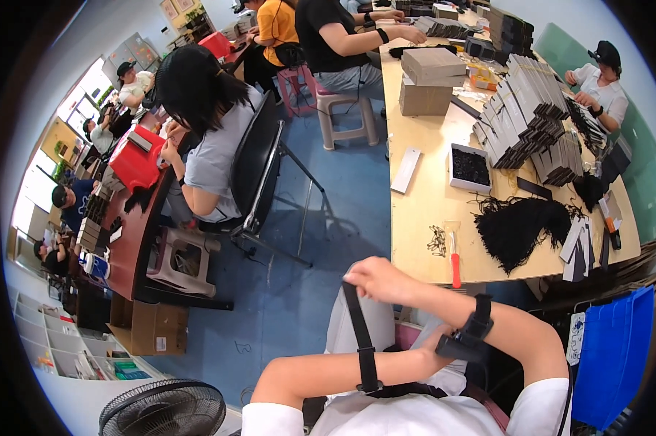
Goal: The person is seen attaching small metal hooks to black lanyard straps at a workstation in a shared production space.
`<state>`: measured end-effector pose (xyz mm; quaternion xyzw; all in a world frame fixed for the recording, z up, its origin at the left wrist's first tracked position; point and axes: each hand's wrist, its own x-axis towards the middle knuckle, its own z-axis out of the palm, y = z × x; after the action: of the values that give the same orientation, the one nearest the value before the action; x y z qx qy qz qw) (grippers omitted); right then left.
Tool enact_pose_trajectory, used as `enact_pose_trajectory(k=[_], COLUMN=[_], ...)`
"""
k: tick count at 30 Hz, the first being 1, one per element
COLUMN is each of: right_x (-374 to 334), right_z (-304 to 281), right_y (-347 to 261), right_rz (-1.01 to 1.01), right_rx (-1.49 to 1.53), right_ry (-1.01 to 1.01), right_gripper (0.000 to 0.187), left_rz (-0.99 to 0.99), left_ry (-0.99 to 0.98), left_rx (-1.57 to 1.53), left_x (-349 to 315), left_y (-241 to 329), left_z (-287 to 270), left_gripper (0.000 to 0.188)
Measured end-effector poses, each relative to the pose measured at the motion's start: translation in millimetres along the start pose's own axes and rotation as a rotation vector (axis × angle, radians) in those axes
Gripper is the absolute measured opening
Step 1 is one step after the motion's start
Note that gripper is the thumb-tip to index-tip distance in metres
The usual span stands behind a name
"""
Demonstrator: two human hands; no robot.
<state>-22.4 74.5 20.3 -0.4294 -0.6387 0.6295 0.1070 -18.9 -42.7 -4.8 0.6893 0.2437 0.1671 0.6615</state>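
Observation:
My right hand (377, 280) pinches the loose end of a black strap (358, 320) and holds it raised over my lap. The strap runs down to a buckle (370, 385) on my left forearm, which lies across my body. My left hand (431, 347) reaches under my right forearm, and its fingers are hidden. A black band with a small dark box-shaped device (469, 336) sits round my right forearm, just beside my left hand.
On the table ahead lie a red-handled tool (455, 269), black cords (520, 229), a white box of small black pieces (469, 168) and stacked grey packages (520, 109). A blue bin (615, 356) stands right, a fan (161, 410) lower left. Co-workers sit nearby, one on a black chair (259, 156).

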Motion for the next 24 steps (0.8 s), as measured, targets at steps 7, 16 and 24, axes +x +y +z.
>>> enact_pose_trajectory(k=[7,16,24], right_x=[-21,-51,-64], right_z=[0,7,10], right_y=[-11,-19,-12], right_rz=[-0.573,-0.586,-0.86], right_rx=[-0.34,-0.528,-0.643], right_ry=[-0.15,-0.208,-0.201], right_gripper=[0.027,0.024,0.016], left_rz=[0.035,-0.023,-0.076], left_ry=[-0.06,-0.033,0.01], left_rx=[0.167,0.022,-0.113], left_x=[1,0,-1], left_y=[1,3,4], left_z=[-39,-54,-68], left_gripper=[0.026,0.023,0.02])
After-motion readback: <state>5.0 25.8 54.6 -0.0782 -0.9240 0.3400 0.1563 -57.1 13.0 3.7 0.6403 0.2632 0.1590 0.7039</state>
